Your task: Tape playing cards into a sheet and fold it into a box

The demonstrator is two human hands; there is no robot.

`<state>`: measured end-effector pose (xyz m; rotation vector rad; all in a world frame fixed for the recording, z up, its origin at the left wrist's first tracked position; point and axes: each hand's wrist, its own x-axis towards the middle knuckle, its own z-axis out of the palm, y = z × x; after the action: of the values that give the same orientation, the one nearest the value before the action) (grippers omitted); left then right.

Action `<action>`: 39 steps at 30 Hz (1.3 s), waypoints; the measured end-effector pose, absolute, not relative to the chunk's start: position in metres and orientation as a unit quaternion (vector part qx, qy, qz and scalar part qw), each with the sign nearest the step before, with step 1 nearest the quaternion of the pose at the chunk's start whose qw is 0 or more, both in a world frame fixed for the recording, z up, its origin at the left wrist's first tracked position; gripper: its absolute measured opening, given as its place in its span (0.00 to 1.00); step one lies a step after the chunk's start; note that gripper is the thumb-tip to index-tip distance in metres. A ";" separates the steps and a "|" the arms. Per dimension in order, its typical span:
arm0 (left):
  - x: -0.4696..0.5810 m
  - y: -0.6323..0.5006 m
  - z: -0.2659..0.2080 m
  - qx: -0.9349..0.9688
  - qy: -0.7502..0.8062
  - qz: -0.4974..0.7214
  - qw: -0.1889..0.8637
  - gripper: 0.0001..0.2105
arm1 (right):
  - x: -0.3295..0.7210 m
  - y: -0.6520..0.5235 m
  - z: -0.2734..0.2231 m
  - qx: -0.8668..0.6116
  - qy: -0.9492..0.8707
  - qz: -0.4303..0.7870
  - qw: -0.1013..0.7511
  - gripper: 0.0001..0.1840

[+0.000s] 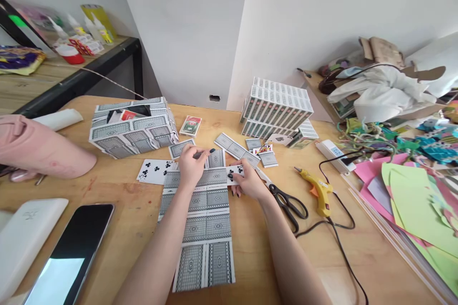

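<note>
A panel of playing cards (pixel 206 227), joined in rows with their grey patterned backs up, lies on the table under my forearms. My left hand (pixel 191 164) is closed at the panel's far end, its dark-nailed fingers curled over the cards; whatever it pinches is hidden. My right hand (pixel 250 182) grips a face-up playing card (pixel 234 169) with black clubs at the panel's right edge, thumb on top and fingers below. Another clubs card (pixel 154 170) sticks out to the left. Loose face-down cards (pixel 232 146) lie just beyond my hands.
Black-handled scissors (pixel 288 204) and a yellow glue gun (pixel 319 190) with its cord lie right. Behind stand a card-covered box (pixel 132 128), a card pack (pixel 191 125) and stacked card packs (pixel 277 105). A phone (pixel 71 252) lies left; coloured paper (pixel 418 200) is far right.
</note>
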<state>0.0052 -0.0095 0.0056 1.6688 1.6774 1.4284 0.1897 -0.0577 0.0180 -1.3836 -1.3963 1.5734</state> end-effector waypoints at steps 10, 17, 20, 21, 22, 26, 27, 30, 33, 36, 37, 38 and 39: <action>0.006 -0.008 0.005 0.591 0.596 0.512 0.185 0.09 | 0.179 -0.057 0.019 -0.510 -0.505 0.614 0.329 0.14; 0.006 -0.009 0.006 0.591 0.601 0.505 0.185 0.09 | 0.172 -0.057 0.026 -0.530 -0.500 0.608 0.316 0.14; 0.005 -0.008 0.006 0.587 0.605 0.506 0.184 0.09 | 0.169 -0.056 0.027 -0.536 -0.508 0.592 0.322 0.13; 0.005 -0.008 0.006 0.586 0.606 0.506 0.183 0.10 | 0.168 -0.056 0.026 -0.538 -0.508 0.588 0.327 0.13; 0.005 -0.008 0.006 0.586 0.606 0.505 0.182 0.10 | 0.168 -0.056 0.026 -0.539 -0.508 0.585 0.329 0.13; 0.004 -0.008 0.006 0.587 0.607 0.504 0.183 0.09 | 0.164 -0.057 0.027 -0.544 -0.495 0.587 0.339 0.11; 0.004 -0.008 0.006 0.585 0.608 0.504 0.184 0.10 | 0.163 -0.057 0.027 -0.544 -0.488 0.591 0.342 0.11; 0.004 -0.008 0.007 0.585 0.606 0.506 0.183 0.10 | 0.161 -0.056 0.026 -0.549 -0.473 0.596 0.346 0.11; 0.005 -0.008 0.007 0.587 0.604 0.507 0.184 0.09 | 0.160 -0.055 0.022 -0.552 -0.464 0.598 0.351 0.11; 0.005 -0.008 0.007 0.585 0.606 0.507 0.183 0.09 | 0.159 -0.053 0.017 -0.548 -0.456 0.601 0.361 0.13; 0.005 -0.008 0.007 0.584 0.607 0.506 0.183 0.10 | 0.158 -0.053 0.016 -0.546 -0.456 0.602 0.364 0.13; 0.005 -0.008 0.007 0.584 0.609 0.505 0.182 0.10 | 0.158 -0.052 0.015 -0.543 -0.457 0.602 0.367 0.13; 0.005 -0.008 0.007 0.584 0.609 0.505 0.181 0.10 | 0.158 -0.052 0.015 -0.542 -0.458 0.600 0.369 0.13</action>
<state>0.0047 -0.0082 0.0069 1.6500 1.7200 1.4256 0.1578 -0.0524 0.0149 -1.3918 -1.1761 1.5412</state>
